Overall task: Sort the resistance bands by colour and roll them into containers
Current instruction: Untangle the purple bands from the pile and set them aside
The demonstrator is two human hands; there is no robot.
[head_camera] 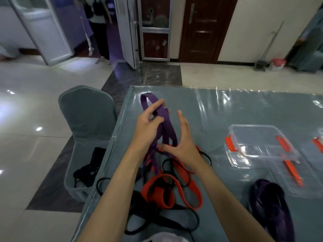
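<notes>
**So, floppy purple band halfway out of the pile**

Okay, biggest first: we're at the table (244,109) with its shiny plastic cover, probably a bit slick, so bands likely slide when tugged. Right of centre sits the clear container (258,142) with orange clips, nothing in it, lid beside it. Near the right edge lies a dark purple bundle (272,203). The tangle (167,186) of red and black bands sits just below our hands.

The purple band (162,126) is lifted above that tangle, its lower loops trailing into it. It looks soft, light and rubbery, no stiffness at all, so it'll droop and snag. Our left hand (148,124) pinches it near the top loop, fingers curled on the strap. Our right hand (181,138) is spread, fingers straight, just beside the hanging strands. We'd grab lower, near the snag, and roll from one flat end.
</notes>
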